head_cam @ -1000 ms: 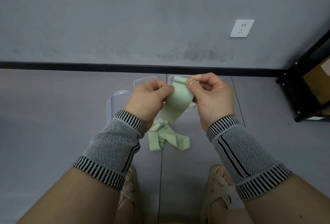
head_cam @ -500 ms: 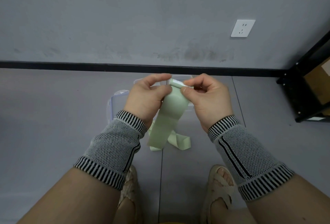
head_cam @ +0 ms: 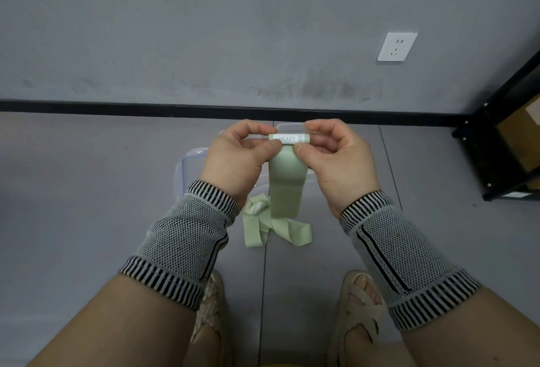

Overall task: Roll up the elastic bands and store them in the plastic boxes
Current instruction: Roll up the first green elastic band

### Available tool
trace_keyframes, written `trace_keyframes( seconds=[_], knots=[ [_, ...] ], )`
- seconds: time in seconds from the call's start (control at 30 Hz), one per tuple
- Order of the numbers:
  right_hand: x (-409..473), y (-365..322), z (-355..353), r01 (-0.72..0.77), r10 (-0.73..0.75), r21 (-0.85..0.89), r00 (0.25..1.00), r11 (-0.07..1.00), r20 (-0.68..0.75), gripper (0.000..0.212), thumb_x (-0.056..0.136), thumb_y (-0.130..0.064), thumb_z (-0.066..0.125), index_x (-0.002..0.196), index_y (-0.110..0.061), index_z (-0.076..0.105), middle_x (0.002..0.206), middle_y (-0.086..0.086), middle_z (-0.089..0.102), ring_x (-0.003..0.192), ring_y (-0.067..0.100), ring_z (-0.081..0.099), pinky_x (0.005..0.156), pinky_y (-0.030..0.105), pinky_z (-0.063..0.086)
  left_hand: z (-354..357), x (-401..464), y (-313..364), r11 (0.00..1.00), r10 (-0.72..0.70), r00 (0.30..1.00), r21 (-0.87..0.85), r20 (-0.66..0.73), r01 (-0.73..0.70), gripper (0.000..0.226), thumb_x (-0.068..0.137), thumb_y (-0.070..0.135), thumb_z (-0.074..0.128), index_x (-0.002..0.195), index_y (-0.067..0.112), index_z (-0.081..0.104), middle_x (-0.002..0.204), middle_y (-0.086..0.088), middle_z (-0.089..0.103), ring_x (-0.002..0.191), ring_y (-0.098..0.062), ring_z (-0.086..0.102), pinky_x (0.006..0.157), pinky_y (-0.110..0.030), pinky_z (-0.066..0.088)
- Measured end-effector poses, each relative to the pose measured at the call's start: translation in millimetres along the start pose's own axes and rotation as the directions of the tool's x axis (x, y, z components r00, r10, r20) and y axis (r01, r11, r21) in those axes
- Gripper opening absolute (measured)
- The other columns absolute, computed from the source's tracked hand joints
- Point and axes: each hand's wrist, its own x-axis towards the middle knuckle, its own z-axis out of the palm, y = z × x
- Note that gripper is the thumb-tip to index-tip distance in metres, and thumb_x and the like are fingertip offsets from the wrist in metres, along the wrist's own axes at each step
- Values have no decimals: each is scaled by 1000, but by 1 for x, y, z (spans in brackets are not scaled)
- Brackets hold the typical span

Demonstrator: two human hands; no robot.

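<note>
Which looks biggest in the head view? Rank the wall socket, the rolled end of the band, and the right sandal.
1. Right sandal, though it lies nearer the camera.
2. Wall socket.
3. Rolled end of the band, pinched between both hands.

there is a single view, a wide-angle camera worn on the person's head, looking forward and steeply down over both forearms at the grey tiled floor (head_cam: 87, 205), so that the feet in pale woven sandals (head_cam: 358, 305) sit near the bottom edge. it faces the grey painted wall (head_cam: 204, 30) with its black skirting strip (head_cam: 117, 105) and white wall socket (head_cam: 396, 46), lines bowing near the edges. the left hand (head_cam: 233, 159) and right hand (head_cam: 342, 159) sit close below the lens at mid-frame, and a black metal shelf frame (head_cam: 496, 132) is cut by the right edge.
</note>
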Motion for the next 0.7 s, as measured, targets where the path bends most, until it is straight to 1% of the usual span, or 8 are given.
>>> trace_keyframes(
  seconds=[0.13, 0.2, 0.27, 0.33, 0.4, 0.5, 0.6, 0.7],
  knots=[
    [0, 2, 0, -48, 48, 2, 999, 999, 12, 20, 79, -8, 73, 88, -25, 67, 84, 5, 73, 81, 21, 71, 80, 41, 58, -1, 0, 0, 1000, 1, 1000, -19, 8, -1, 19, 83, -9, 60, 81, 11, 59, 60, 0, 65, 42, -1, 54, 43, -11, 39],
    [0, 2, 0, -55, 54, 20, 998, 998, 24, 13, 81, -11, 73, 85, -23, 69, 84, 9, 73, 79, 23, 71, 77, 41, 59, -2, 1, -1, 1000, -1, 1000, -17, 23, 2, 21, 83, -10, 59, 81, 11, 59, 66, -4, 65, 46, -3, 57, 45, -13, 41],
    [0, 0, 0, -61, 60, 25, 998, 998, 34, 9, 82, -11, 72, 83, -19, 69, 83, 11, 72, 76, 21, 71, 73, 37, 59, -2, 1, -2, 1000, 0, 1000, -3, 29, 0, 21, 83, -10, 58, 81, 12, 59, 67, -4, 66, 49, -5, 58, 47, -15, 43],
    [0, 0, 0, -50, 50, 8, 998, 999, 27, 10, 82, -10, 72, 81, -19, 69, 82, 13, 72, 76, 23, 71, 73, 37, 59, -2, 1, -3, 1000, 1, 1000, 10, 29, -1, 22, 83, -9, 58, 82, 13, 60, 66, -2, 67, 51, -7, 58, 48, -17, 43],
    [1, 0, -1, -27, 27, -13, 1000, 1000, 10, 13, 81, -9, 73, 78, -21, 68, 83, 13, 72, 79, 25, 70, 76, 40, 59, -2, 2, -4, 1000, -6, 1000, 20, 24, 5, 23, 82, -8, 59, 86, 14, 62, 65, 0, 68, 52, -8, 54, 50, -18, 43],
    [2, 1, -1, 16, -16, -36, 1000, 999, -7, 16, 79, -9, 74, 76, -23, 68, 82, 9, 70, 82, 28, 68, 79, 44, 57, 0, 3, -4, 999, -32, 999, 21, 12, 32, 20, 81, -3, 64, 91, 14, 66, 70, -1, 68, 59, -12, 49, 54, -20, 42],
    [3, 3, 0, 43, -43, -39, 999, 998, 4, 20, 78, -7, 74, 75, -25, 67, 79, 3, 69, 79, 23, 67, 79, 42, 57, 1, 2, -4, 999, -33, 999, 24, -11, 33, 9, 81, 5, 68, 82, 15, 68, 72, -3, 62, 65, -14, 49, 59, -23, 42],
    [2, 3, 1, 44, -43, -16, 999, 999, 23, 22, 79, -3, 72, 78, -24, 66, 80, 1, 69, 78, 18, 67, 76, 36, 57, 0, 2, -4, 999, -9, 1000, 42, -21, 10, 13, 81, 2, 67, 79, 15, 67, 71, -3, 62, 63, -12, 53, 58, -20, 45]
  ],
)
